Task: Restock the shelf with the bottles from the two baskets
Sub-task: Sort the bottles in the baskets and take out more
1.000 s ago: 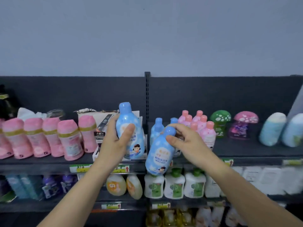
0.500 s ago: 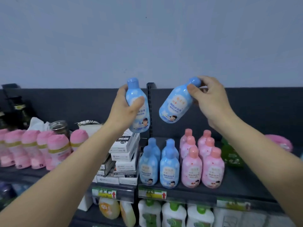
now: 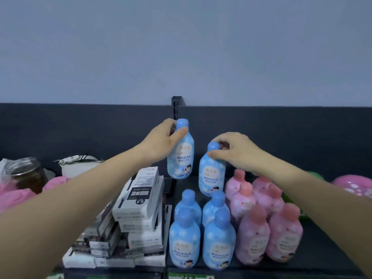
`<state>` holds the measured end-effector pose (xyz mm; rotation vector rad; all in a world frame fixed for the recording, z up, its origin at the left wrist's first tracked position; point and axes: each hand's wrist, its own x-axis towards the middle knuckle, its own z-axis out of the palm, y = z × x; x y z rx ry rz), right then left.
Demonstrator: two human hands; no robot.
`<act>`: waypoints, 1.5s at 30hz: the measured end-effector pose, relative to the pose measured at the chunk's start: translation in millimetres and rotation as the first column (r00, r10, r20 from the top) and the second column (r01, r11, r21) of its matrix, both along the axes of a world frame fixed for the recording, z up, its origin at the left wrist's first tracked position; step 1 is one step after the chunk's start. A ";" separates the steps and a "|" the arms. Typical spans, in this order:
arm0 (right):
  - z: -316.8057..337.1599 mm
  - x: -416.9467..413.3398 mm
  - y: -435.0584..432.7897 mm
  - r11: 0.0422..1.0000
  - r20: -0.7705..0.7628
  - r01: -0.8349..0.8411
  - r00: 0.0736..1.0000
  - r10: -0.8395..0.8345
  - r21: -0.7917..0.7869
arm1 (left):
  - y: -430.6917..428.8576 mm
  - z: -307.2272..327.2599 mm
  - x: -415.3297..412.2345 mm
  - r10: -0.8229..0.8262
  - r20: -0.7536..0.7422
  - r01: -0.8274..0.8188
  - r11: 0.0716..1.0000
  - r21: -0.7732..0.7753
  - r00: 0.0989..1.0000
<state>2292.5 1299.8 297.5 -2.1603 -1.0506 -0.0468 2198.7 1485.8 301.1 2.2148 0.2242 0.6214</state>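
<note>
Risk lies under the right hand (image 3: 235,152), which pinches only the cap of a light-blue plastic bottle (image 3: 211,174) hanging just above standing blue bottles (image 3: 218,238) that it could topple; the left hand (image 3: 163,143) grips a second light-blue bottle (image 3: 181,158) by its neck.

Looks like a shop. Many of the same blue bottles (image 3: 184,238) lined up in rows on a dark shelf (image 3: 326,254), with the same pink bottles (image 3: 253,236) right beside. Small white boxes (image 3: 141,204) stacked in a pile to the left. A green label (image 3: 191,276) stuck on the front edge of the shelf. Behind, a dark back board (image 3: 291,127) with a metal post (image 3: 176,101).
</note>
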 end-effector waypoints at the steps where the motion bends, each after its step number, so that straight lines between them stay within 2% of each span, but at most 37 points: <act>1: -4.9 3.2 3.4 0.998 0.003 -0.007 1.000 0.007 -0.066 | 5.2 -1.1 2.5 -0.025 -0.037 0.026 1.000 0.018 0.999; 6: -23.6 19.5 15.6 0.948 0.037 0.017 0.999 -0.006 -0.317 | 25.4 -10.5 17.7 -0.118 -0.189 0.128 0.991 0.042 0.975; 15: -41.3 35.2 29.8 0.861 0.056 0.064 0.998 -0.041 -0.504 | 25.6 -26.8 38.4 -0.199 -0.378 0.212 0.977 -0.008 0.904; 19: -40.4 39.0 23.8 0.838 0.057 0.057 0.998 -0.031 -0.543 | 16.6 -40.9 42.1 -0.210 -0.464 0.226 0.974 -0.022 0.860; 24: -35.3 45.5 18.4 0.859 0.000 -0.011 1.000 0.012 -0.511 | 9.6 -56.5 42.4 -0.208 -0.570 0.244 0.970 -0.013 0.795; 29: -39.1 49.5 20.0 0.860 -0.004 -0.055 0.998 0.061 -0.508 | 17.8 -55.7 40.2 -0.246 -0.617 0.226 0.968 -0.113 0.747; 33: -42.0 52.7 21.1 0.857 -0.019 -0.065 0.998 0.064 -0.511 | 11.0 -57.6 40.4 -0.176 -0.586 0.189 0.981 -0.040 0.791; 37: -41.8 48.4 17.4 0.840 0.009 -0.077 0.995 0.097 -0.537 | 7.9 -60.5 41.6 -0.097 -0.556 0.234 0.955 0.181 0.825; 41: -39.3 37.1 9.7 0.823 -0.004 -0.142 0.986 0.168 -0.550 | 9.0 -56.9 34.5 -0.121 -0.585 0.278 0.942 0.186 0.802; 45: -35.1 24.9 4.7 0.789 -0.003 -0.173 0.977 0.212 -0.589 | 8.7 -54.3 21.3 -0.198 -0.612 0.288 0.956 0.052 0.766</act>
